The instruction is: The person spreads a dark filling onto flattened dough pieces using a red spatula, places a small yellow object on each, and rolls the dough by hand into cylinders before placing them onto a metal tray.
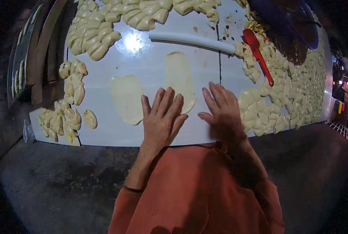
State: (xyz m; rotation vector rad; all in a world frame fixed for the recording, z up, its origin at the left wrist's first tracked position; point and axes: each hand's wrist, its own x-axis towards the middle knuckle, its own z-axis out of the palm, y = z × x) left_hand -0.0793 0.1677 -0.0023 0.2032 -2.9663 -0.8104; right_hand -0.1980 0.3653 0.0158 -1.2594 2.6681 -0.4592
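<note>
My left hand (pixel 162 115) lies palm down with its fingers spread, covering the lower left edge of a long flattened sheet of dough (pixel 177 72). Its little-finger side touches or nearly touches a second, wider sheet of dough (pixel 126 99) on the left. Just right of the long sheet is my right hand (pixel 225 113), also palm down with fingers apart and nothing in it. That hand is close to the pieces of dough (pixel 255 105) massed at the right. Beyond both sheets, a white rolling rod (pixel 191 40) lies across the table.
The white tabletop (pixel 103 128) carries more dough pieces (pixel 92 35) at the far left and a small group (pixel 55 119) at the near left. A red, long-handled utensil (pixel 257 52) rests on dough at right, near a dark blue basin (pixel 312 41). Wooden boards (pixel 45 46) stand at left.
</note>
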